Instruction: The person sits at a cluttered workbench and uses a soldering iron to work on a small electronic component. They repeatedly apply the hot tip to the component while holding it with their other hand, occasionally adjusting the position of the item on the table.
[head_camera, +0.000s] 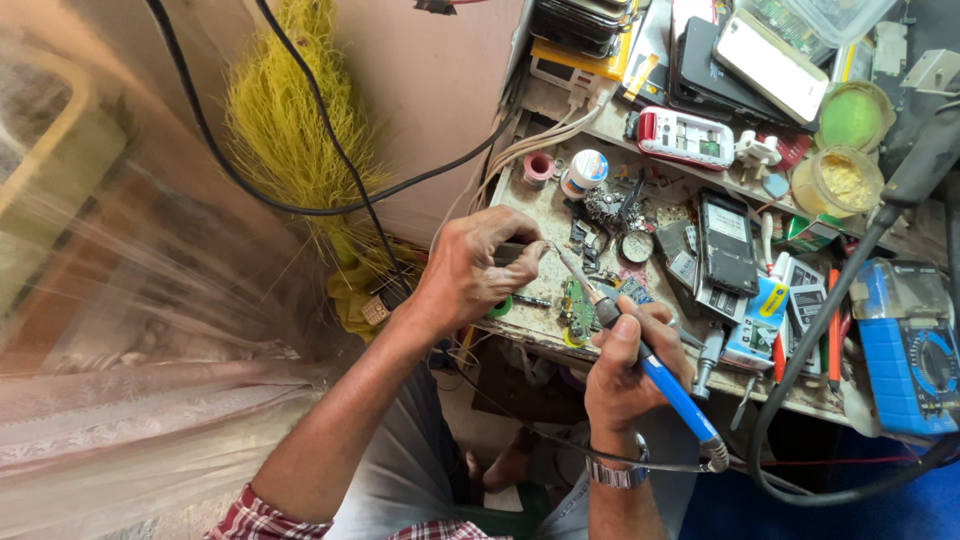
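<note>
Gripping a blue-handled soldering iron (655, 385), the right hand (625, 365) aims its tip toward the left hand (480, 270), whose fingers pinch something small above the green circuit board (578, 308) on the bench edge, so soldering looks underway, unfinished

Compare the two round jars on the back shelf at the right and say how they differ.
The green-lidded jar is closed, its top a flat bright green disc, and it sits farther back on the shelf. The open jar in front of it has no lid on and shows a pale yellow, crumbly paste inside, with a clear or yellowish wall. The green one looks slightly smaller in this view. Both are round, low and stand upright side by side.
</note>
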